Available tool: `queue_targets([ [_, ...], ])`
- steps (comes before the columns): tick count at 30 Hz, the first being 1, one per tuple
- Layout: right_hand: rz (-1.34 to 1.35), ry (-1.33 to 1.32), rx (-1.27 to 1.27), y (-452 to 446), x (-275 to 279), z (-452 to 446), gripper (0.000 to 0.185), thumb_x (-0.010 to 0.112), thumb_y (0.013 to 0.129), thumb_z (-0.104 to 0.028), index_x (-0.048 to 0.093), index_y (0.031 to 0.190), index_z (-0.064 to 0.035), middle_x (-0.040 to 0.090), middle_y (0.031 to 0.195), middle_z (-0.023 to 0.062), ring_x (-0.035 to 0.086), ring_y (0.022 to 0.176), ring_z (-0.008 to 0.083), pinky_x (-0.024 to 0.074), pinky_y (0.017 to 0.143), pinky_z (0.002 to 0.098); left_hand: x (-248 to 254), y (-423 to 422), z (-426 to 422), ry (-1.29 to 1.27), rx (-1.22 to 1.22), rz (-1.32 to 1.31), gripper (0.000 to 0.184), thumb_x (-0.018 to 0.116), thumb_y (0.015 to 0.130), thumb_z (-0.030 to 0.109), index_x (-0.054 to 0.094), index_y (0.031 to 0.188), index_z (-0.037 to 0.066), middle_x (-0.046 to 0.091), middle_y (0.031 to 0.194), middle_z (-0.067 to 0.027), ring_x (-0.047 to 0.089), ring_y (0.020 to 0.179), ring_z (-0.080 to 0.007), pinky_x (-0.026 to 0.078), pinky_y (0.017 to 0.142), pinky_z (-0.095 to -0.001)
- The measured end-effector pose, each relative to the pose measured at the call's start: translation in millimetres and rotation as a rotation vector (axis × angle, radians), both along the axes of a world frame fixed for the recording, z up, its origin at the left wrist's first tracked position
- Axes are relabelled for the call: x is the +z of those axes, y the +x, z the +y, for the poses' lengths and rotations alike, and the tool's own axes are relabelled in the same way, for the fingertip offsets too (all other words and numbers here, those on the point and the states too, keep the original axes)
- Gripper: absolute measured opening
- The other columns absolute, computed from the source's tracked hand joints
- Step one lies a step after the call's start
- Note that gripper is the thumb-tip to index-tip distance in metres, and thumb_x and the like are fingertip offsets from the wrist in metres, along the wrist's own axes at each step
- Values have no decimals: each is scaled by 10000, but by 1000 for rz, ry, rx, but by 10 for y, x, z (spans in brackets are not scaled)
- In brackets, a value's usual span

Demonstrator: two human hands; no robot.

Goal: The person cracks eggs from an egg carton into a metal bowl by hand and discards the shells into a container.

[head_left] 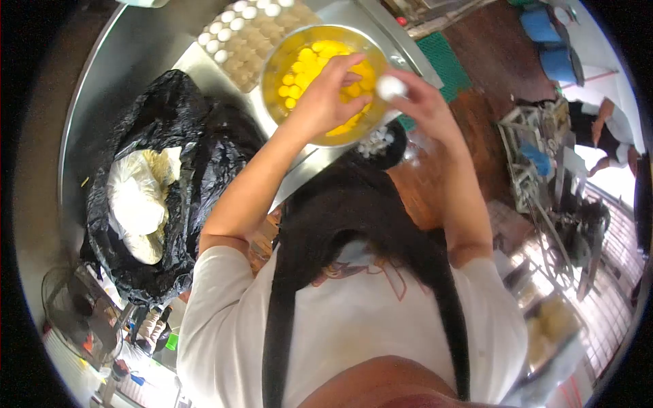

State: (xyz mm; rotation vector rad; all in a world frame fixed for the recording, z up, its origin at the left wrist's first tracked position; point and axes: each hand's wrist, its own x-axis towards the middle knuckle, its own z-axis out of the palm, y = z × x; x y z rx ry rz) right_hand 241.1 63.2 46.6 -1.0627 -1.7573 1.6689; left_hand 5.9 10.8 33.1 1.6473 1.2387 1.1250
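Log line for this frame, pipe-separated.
left hand: open over round silver metal bowl of yellow yolks | right hand: holds white oval egg near rim | brown cardboard egg tray: beside bowl, partly filled

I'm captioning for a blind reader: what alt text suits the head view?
A person's right hand holds a white egg or shell by the rim of a metal bowl of yellow yolks, the left hand open above the bowl. Beside it, a cardboard tray holds eggs.

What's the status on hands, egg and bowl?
Left hand open over the bowl, nothing visible in it. Right hand holding a white egg by the bowl's right rim. Yolks in bowl, partly hidden by left hand.
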Motion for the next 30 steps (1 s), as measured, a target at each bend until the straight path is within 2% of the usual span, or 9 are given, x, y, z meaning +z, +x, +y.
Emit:
queue_targets([
  [5,-197,-505,52,729,-265,-126,474,655,925,-87,534,1380,-33,663,1169,99,672,974,171,594,809,323,-630,-1281,613,-10,618,548,422,738,843,232,643,1186,6,669,1070,-225,667,998,-353,540,858,-420],
  [6,-235,-581,51,860,-473,-208,468,662,927,-96,538,1373,-26,675,1138,103,680,938,168,601,788,322,-422,-1447,681,-189,581,718,385,715,843,273,680,1097,-14,688,1047,-228,666,1000,-361,540,854,-428],
  [7,-269,-609,40,924,-633,-277,490,676,922,-119,530,1380,-22,686,1078,122,687,888,176,605,761,322,-1219,-2065,915,-165,611,1071,333,675,847,312,719,995,17,706,986,-218,680,938,-381,553,815,-431],
  [8,-307,-638,23,971,-825,-332,514,690,918,-142,522,1387,-19,696,1018,141,694,837,185,608,735,322,-1227,-2332,969,-344,318,1334,352,632,865,337,715,971,13,706,958,-218,690,911,-368,554,801,-448],
  [10,-694,-566,14,1086,-1419,-410,503,693,918,-208,538,1353,-8,695,969,216,711,814,241,599,717,364,-1805,-2746,1023,-312,395,1521,348,580,886,270,666,1057,-21,681,1019,-249,673,996,-362,529,906,-454],
  [16,-982,59,58,1292,-1833,-474,486,713,885,-194,549,1295,10,691,1111,193,694,935,358,545,803,423,-1644,-2740,865,-460,627,1095,512,749,772,305,609,1135,-28,622,1156,-301,627,1060,-454,528,919,-481],
  [23,-740,60,-76,990,-1180,-318,485,713,883,-145,567,1327,-15,659,1142,242,687,983,361,545,859,435,-1493,-2772,972,-315,744,1051,512,757,787,373,671,1124,-3,716,1051,-217,682,987,-370,542,872,-447],
  [27,-363,228,-182,250,-382,-228,528,722,873,-109,549,1367,-42,592,1285,193,659,1040,324,547,890,413,-240,-1410,771,-494,483,205,602,778,807,339,621,1233,-58,723,1060,-124,678,892,-219,534,809,-321],
  [30,-215,506,-110,-195,-189,-221,516,722,876,-107,557,1364,-76,576,1294,158,640,1058,300,551,886,392,-362,-490,497,-688,57,-407,406,732,877,223,639,1177,-34,722,1037,-121,701,850,-173,555,819,-294],
])
